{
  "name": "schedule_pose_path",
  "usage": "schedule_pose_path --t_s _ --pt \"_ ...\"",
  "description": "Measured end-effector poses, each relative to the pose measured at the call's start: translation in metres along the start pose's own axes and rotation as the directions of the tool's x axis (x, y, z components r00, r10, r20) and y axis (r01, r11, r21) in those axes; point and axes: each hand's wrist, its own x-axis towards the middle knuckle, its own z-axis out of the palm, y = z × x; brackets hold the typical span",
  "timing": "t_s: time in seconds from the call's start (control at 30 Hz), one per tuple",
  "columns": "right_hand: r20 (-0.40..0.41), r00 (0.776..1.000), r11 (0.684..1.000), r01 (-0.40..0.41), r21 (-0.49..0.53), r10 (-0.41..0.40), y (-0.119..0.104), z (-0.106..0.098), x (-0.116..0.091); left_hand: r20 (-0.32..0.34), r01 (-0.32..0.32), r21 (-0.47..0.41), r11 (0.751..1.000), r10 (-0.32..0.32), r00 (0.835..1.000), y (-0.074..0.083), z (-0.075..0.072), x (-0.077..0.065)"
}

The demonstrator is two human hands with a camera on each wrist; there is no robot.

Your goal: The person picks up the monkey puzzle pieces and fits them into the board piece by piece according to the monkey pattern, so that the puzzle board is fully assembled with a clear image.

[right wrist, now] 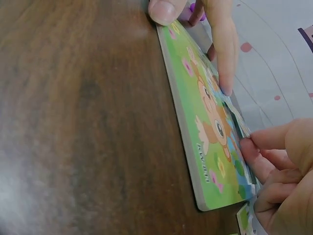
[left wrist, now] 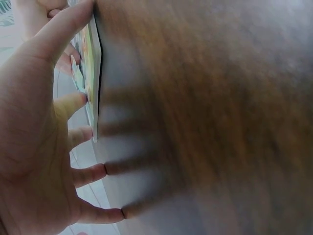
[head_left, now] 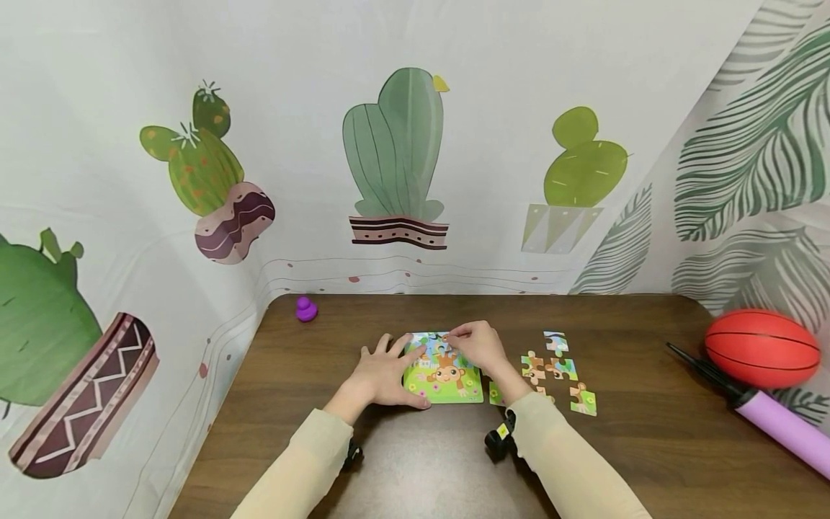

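my right hand [head_left: 481, 347] is pinching a puzzle piece [right wrist: 238, 119], holding it tilted over the far part of the puzzle board [head_left: 454, 396]; my left hand [head_left: 384, 376] is spreading along its left side.

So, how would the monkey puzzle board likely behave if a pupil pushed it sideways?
The puzzle board looks thin, so it is probably light. Lying flat on the table, it should slide rather than tip. The left hand touching its edge would likely resist that.
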Motion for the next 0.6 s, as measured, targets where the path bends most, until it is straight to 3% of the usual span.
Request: schedule_pose_path --t_s 0.6 --pt "0.056 0.997 0.976 0.055 -0.210 -0.044 -0.0038 -0.0033 -0.0003 0.011 -0.004 -0.024 1.000 0.004 1.000 0.0018 -0.0013 0.0005"
